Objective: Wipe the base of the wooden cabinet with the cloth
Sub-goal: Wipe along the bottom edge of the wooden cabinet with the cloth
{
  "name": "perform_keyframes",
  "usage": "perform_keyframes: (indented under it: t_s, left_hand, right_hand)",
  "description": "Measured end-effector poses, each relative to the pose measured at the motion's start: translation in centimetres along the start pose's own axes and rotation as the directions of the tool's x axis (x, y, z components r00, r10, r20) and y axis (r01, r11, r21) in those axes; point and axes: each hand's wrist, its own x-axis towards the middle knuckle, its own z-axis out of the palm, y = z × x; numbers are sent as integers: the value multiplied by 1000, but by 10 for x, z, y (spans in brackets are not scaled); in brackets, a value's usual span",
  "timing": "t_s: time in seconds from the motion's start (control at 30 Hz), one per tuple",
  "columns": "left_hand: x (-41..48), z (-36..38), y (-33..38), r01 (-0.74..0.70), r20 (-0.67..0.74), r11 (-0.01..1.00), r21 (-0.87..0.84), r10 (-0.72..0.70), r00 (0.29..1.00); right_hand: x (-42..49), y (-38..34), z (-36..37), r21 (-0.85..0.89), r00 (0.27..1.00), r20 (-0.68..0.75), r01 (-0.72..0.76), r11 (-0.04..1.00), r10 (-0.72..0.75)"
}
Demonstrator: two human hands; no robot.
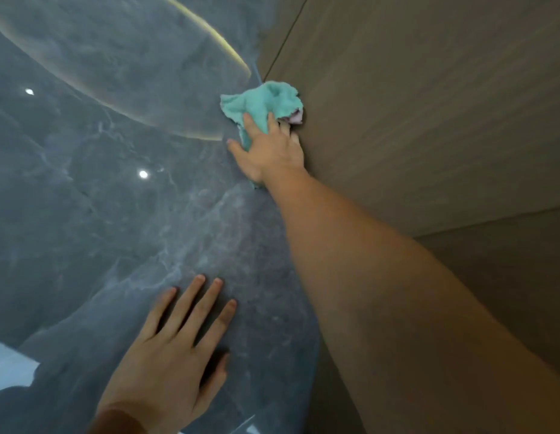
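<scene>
The right hand (272, 151) was stretched forward at the end of a bare arm, its fingers closed loosely over a crumpled cloth (263, 103) and pressing it against the foot of the wooden cabinet (413, 104). The cloth was a soft, nubby turquoise fabric, bunched into uneven folds, with a small pale pink patch showing at the edge nearest the cabinet. Part of it trailed back beneath the palm, and a sliver showed below the wrist. It lay right in the angle where the cabinet met the floor (100, 198).

The left hand (175, 352) lay flat and empty on the floor, well back from the cabinet's base, fingers spread and straight, palm down, gripping nothing.

The cabinet rose as a broad, matte brown face with a fine straight grain, and a thin dark seam ran across its far panel. Away from the cabinet, the floor was glossy grey-blue stone with pale marbled veining; two small bright light spots and a curved yellowish band were reflected in its polished surface.
</scene>
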Motion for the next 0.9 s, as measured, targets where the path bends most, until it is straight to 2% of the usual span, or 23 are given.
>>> perform_keyframes:
  t_s: [0.13, 0.27, 0.37, 0.6, 0.77, 0.9]
  left_hand:
    - [-2, 2, 1, 3, -12, 1000, -17, -3, 1000]
    - [-5, -5, 3, 14, 23, 999, -29, -13, 1000]
    - [-6, -15, 3, 33, 88, 999, -29, -30, 996]
    - [-5, -21, 6, -8, 201, 1000, 14, 5, 980]
    - [-7, -22, 1, 1, 238, 1000, 16, -5, 971]
    - [-5, -30, 1, 19, 287, 1000, 10, -21, 958]
  right_hand:
    - [-49, 3, 19, 126, 993, -11, -114, 985, 117]
    - [-144, 22, 41, 190, 960, 90, -277, 942, 264]
    - [-232, 25, 51, 173, 899, 175, -429, 886, 402]
    - [-354, -35, 45, 204, 734, 457, -637, 744, 503]
    - [-440, -43, 52, 255, 754, 517, -587, 769, 404]
    - [-484, -40, 65, 209, 808, 482, -483, 851, 340]
